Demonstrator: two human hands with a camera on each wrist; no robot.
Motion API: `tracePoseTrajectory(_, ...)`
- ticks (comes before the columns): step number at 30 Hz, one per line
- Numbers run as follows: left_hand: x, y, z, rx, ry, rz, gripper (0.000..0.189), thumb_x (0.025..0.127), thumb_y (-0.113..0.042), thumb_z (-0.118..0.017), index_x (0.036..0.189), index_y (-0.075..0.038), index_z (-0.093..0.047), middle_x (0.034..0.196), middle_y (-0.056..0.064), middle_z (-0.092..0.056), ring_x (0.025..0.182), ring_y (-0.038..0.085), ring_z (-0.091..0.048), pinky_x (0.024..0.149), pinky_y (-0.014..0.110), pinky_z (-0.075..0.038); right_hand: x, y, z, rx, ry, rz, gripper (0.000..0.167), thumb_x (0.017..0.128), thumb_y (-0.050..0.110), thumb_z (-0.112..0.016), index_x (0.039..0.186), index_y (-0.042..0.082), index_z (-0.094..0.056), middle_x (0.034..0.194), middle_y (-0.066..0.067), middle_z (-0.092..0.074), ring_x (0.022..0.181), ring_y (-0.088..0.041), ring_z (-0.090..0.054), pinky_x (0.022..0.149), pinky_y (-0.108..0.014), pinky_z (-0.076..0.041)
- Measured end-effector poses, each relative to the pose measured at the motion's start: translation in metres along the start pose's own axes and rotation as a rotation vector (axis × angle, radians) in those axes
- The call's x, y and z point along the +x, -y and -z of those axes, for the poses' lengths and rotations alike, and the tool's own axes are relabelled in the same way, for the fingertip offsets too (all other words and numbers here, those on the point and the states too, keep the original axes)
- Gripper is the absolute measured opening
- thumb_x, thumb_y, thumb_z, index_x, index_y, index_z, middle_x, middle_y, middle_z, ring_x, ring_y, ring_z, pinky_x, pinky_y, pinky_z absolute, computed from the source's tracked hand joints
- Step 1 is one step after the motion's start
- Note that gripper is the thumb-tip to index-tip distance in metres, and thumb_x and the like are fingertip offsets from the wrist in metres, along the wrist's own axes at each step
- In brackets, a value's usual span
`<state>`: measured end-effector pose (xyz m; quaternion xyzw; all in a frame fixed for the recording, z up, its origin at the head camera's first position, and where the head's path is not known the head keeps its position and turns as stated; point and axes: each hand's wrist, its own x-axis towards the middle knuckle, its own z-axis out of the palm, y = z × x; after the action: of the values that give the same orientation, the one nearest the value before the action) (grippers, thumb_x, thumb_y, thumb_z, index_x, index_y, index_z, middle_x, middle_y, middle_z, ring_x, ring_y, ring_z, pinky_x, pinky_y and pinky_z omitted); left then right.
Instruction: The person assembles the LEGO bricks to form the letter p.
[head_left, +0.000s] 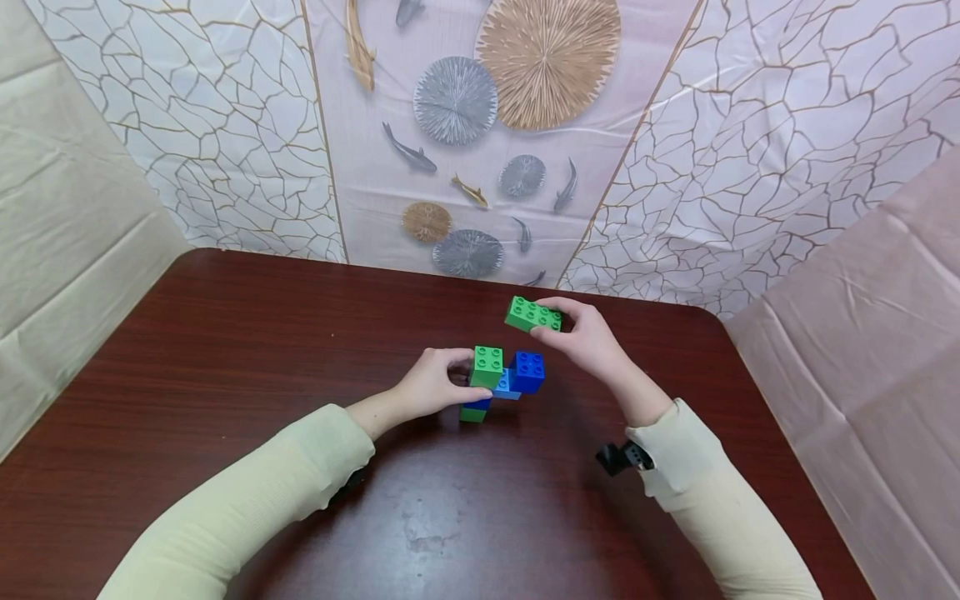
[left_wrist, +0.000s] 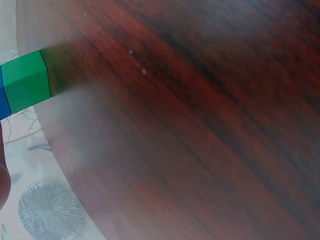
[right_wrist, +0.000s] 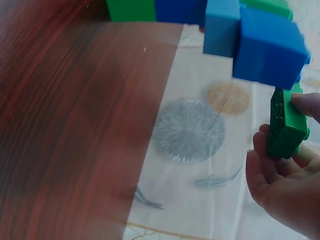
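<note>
My left hand (head_left: 429,383) grips a stack of toy building bricks from its left side, thumb across the front. On the stack's top left sits a square green brick (head_left: 487,367). A light blue brick (head_left: 506,385) juts out to the right, with a dark blue brick (head_left: 528,372) on its end. Lower down are another dark blue brick (head_left: 477,405) and a bottom green brick (head_left: 472,415), which shows at the left edge of the left wrist view. Behind and right of the stack, my right hand (head_left: 588,337) pinches a longer green brick (head_left: 523,314), studs up, apart from the stack.
The dark reddish-brown wooden table (head_left: 247,358) extends beneath both arms. A patterned cloth (head_left: 465,200) hangs along its far edge, and plain pale cloths (head_left: 885,350) hang at the sides. A black wrist device (head_left: 624,458) is strapped at the right sleeve.
</note>
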<state>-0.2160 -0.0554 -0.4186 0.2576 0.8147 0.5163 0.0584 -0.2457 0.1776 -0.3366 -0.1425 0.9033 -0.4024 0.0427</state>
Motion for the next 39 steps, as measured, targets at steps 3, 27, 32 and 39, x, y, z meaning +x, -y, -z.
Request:
tracePoseTrajectory(3,0.000,0.000,0.000,-0.001,-0.001,-0.001,0.039,0.078,-0.025,-0.076,0.111,-0.009,-0.064,0.101,0.005,-0.070,0.092,0.012,-0.065,0.081,0.029,-0.054,-0.004,0.006,-0.002,0.015,-0.001,0.036,0.040,0.086,0.020,-0.067,0.123,0.009,-0.059,0.106,-0.014,-0.061,0.082,-0.021,-0.052,0.061,-0.025,-0.046)
tracePoseTrajectory(27,0.000,0.001,0.000,-0.001,-0.009,-0.019,0.038,0.078,-0.023,-0.076,0.111,-0.008,-0.064,0.101,0.005,-0.071,0.092,0.013,-0.067,0.079,0.024,-0.054,-0.024,0.027,-0.019,0.014,0.133,0.150,0.040,0.083,0.017,-0.071,0.120,0.007,-0.061,0.107,-0.012,-0.065,0.083,-0.020,-0.060,0.072,-0.029,-0.052)
tracePoseTrajectory(32,0.000,0.002,0.000,0.001,-0.007,-0.012,0.039,0.079,-0.023,-0.076,0.113,-0.008,-0.064,0.102,0.005,-0.071,0.092,0.013,-0.067,0.080,0.026,-0.054,-0.025,0.026,-0.019,0.018,0.152,0.157,0.039,0.083,0.017,-0.070,0.120,0.007,-0.061,0.107,-0.012,-0.065,0.080,-0.017,-0.060,0.071,-0.029,-0.053)
tracePoseTrajectory(39,0.000,0.002,-0.001,0.003,-0.011,-0.019,0.040,0.079,-0.022,-0.076,0.114,-0.007,-0.063,0.101,0.006,-0.071,0.092,0.013,-0.067,0.081,0.031,-0.055,-0.026,0.026,-0.018,0.018,0.186,0.162,0.039,0.084,0.016,-0.070,0.121,0.007,-0.060,0.109,-0.012,-0.064,0.081,-0.018,-0.059,0.074,-0.033,-0.053)
